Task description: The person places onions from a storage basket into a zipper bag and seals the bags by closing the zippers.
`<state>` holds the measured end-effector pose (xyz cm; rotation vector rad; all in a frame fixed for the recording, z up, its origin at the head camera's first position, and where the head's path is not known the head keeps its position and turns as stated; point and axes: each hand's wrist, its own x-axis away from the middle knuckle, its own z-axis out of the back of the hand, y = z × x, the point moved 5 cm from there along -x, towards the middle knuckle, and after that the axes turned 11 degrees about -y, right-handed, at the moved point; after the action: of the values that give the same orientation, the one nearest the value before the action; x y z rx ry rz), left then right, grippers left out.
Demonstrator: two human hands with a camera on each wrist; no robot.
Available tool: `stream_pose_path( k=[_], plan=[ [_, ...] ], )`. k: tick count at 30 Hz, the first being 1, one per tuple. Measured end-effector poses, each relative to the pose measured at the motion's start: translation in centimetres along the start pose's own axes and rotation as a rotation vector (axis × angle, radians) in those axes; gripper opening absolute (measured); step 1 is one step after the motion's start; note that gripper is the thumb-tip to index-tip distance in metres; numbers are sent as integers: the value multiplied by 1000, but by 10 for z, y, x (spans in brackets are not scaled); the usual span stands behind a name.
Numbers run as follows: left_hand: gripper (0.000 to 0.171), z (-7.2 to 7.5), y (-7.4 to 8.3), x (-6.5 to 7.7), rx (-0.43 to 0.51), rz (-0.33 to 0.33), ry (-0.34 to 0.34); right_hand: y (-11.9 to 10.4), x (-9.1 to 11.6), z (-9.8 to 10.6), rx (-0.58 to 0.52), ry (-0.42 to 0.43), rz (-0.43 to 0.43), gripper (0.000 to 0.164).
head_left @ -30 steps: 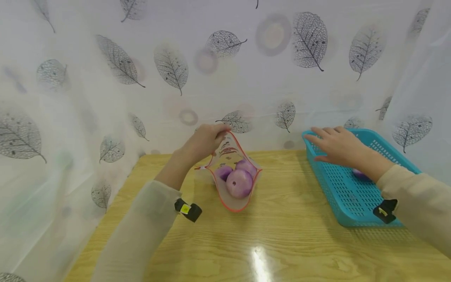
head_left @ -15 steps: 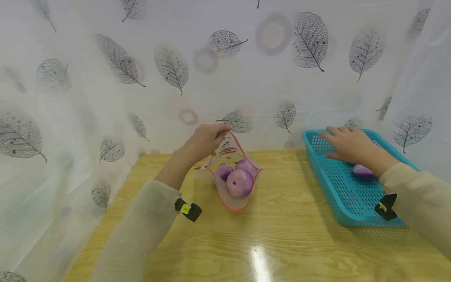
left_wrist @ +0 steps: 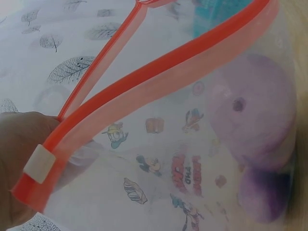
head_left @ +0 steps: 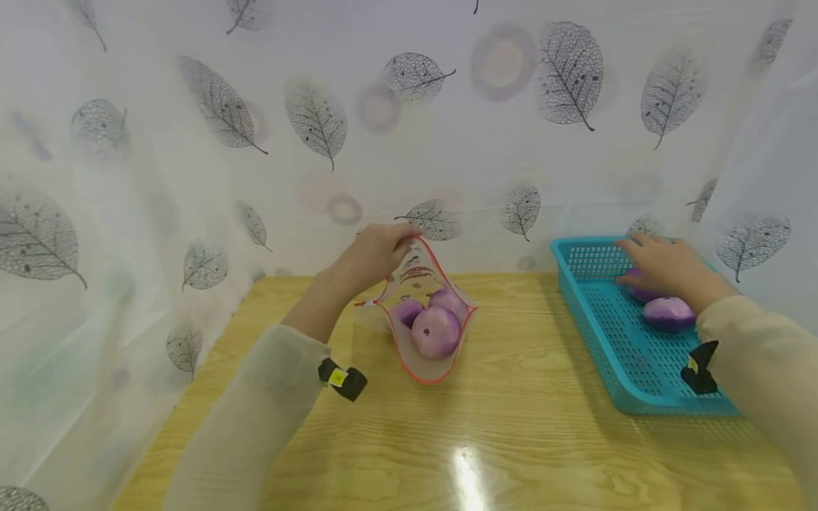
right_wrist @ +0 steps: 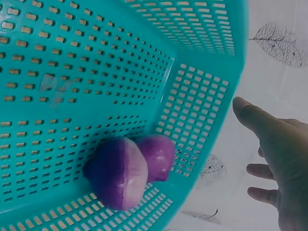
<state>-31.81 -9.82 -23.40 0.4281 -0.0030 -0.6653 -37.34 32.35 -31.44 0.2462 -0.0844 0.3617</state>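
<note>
In the head view my left hand point(head_left: 375, 254) pinches the back rim of a clear zip bag point(head_left: 427, 373), holding its mouth wide. The bag has a red zip strip, cartoon prints and a white slider point(left_wrist: 39, 163). Several round purple, onion-like pieces point(head_left: 436, 332) lie inside; a small dark hole shows on the front one. My right hand point(head_left: 669, 267) is over the far right part of a blue basket point(head_left: 591, 339), fingers extended and spread in the right wrist view. Below it, two purple pieces, a nearer one point(head_left: 668, 314) and a farther one point(head_left: 639, 285), lie against each other.
The basket has perforated walls and stands on the right of a wood-grain table point(head_left: 511, 426). A pale curtain point(head_left: 447, 156) with leaf prints hangs close behind the table and along its left side. Black bands sit on both sleeves.
My right hand has moved right, from the basket's left rim to above its far right part, uncovering the purple pieces. The left hand and bag stay put.
</note>
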Motion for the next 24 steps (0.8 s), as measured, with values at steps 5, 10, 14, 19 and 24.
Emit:
stream_pose_path(
  k=[5, 10, 14, 19, 24],
  plan=[
    [30, 1, 0, 0, -3, 7, -1, 9, 2, -5, -40, -26, -16, 73],
    [31, 2, 0, 0, 9, 17, -8, 19, 5, -14, -89, -55, -46, 68],
    [32, 1, 0, -1, 11, 20, -11, 29, 7, -25, -141, -86, -79, 70],
    [32, 0, 0, 0, 33, 34, -24, 42, 13, -43, -231, -159, -137, 87],
    [32, -1, -2, 2, 36, 47, -20, 45, 16, -60, -336, -191, -156, 98]
  ],
)
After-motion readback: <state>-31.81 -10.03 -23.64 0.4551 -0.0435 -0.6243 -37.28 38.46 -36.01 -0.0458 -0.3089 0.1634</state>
